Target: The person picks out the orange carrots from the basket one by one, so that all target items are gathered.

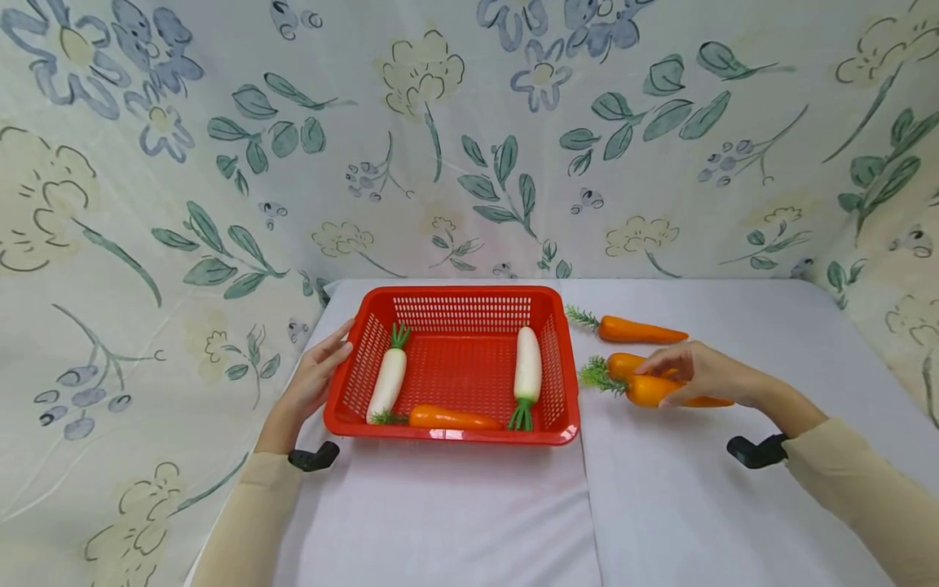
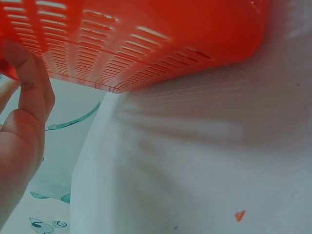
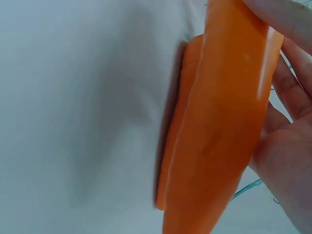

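A red plastic basket (image 1: 455, 365) stands on the white cloth. My left hand (image 1: 319, 371) holds its left rim, and in the left wrist view the fingers (image 2: 30, 90) lie against the slotted wall. Inside the basket, one white radish (image 1: 387, 383) lies at the left and another radish (image 1: 527, 367) at the right, with a carrot (image 1: 453, 418) along the front. Right of the basket, my right hand (image 1: 697, 375) pinches a carrot (image 3: 224, 117) between thumb and fingers. Just behind it is another carrot (image 1: 623, 364), partly hidden by the hand and the held carrot.
A further carrot (image 1: 640, 329) lies farther back on the white cloth (image 1: 660, 489), its green top close to the basket's right wall. Flower-patterned fabric (image 1: 469, 147) hangs behind the table and along both sides.
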`<state>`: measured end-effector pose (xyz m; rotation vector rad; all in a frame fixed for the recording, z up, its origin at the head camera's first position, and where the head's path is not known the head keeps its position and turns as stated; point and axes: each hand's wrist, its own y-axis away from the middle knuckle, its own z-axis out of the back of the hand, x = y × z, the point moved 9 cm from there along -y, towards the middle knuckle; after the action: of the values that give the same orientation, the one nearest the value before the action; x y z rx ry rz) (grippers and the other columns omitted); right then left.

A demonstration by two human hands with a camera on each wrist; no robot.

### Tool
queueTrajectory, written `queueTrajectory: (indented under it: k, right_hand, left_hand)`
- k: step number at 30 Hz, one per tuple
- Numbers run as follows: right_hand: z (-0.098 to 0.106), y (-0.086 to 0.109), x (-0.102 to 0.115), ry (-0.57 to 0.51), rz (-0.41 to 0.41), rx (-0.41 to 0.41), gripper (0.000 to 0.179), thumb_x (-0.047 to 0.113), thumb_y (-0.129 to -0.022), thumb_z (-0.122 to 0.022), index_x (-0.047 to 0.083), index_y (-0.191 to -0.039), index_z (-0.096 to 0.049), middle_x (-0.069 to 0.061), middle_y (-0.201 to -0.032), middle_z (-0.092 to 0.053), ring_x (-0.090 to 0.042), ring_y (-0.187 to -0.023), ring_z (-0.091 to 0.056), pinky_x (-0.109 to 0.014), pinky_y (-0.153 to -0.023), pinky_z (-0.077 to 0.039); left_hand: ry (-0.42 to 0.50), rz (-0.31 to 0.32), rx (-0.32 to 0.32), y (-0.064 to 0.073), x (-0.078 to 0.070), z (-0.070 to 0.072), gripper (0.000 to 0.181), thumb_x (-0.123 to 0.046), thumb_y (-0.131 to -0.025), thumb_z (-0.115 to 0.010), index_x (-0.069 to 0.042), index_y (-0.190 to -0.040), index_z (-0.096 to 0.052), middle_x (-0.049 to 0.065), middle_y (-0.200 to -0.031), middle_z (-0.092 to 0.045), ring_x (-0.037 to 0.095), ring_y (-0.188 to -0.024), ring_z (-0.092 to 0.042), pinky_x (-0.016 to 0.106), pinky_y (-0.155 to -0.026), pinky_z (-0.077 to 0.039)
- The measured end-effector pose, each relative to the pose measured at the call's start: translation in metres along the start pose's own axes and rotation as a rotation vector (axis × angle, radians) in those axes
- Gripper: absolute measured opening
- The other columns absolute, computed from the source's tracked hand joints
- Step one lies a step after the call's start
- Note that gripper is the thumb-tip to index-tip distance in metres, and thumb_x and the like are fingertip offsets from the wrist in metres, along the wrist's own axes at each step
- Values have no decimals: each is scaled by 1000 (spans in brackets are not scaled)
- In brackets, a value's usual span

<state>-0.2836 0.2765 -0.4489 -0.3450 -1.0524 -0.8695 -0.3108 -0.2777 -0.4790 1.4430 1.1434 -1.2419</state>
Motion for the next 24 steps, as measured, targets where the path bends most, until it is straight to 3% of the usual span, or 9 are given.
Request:
queueTrajectory:
  k: [8,19,24]
  right_hand:
    - [-10,-1,-8,54,50,-30,44,7,-81,-83,2,-122,-69,-20,-127,-63,1,-112,-57,-20,-92,-51]
    - [-22,-6,-11,134,67,-42,41,9,-79,-84,6,-118,-71,-10,-118,-69,-11,-103,-61,-20,-91,-50]
    - [-26,-7,-14,154,46,-55,43,9,-78,-85,6,-118,-71,-10,-118,-69,-14,-104,-61,-36,-94,-54]
  left_hand:
    - [13,7,5,1,-1,-1,56,-22,-105,-53,-22,-157,-34,10,-135,-52,17,-105,-64,35,-86,-57]
    - [43,7,7,2,-1,0,56,-20,-105,-53,-21,-157,-33,9,-132,-54,17,-104,-65,34,-85,-57]
    - [17,8,-4,1,0,-1,56,-23,-104,-55,-23,-157,-35,9,-133,-54,17,-105,-65,36,-86,-56]
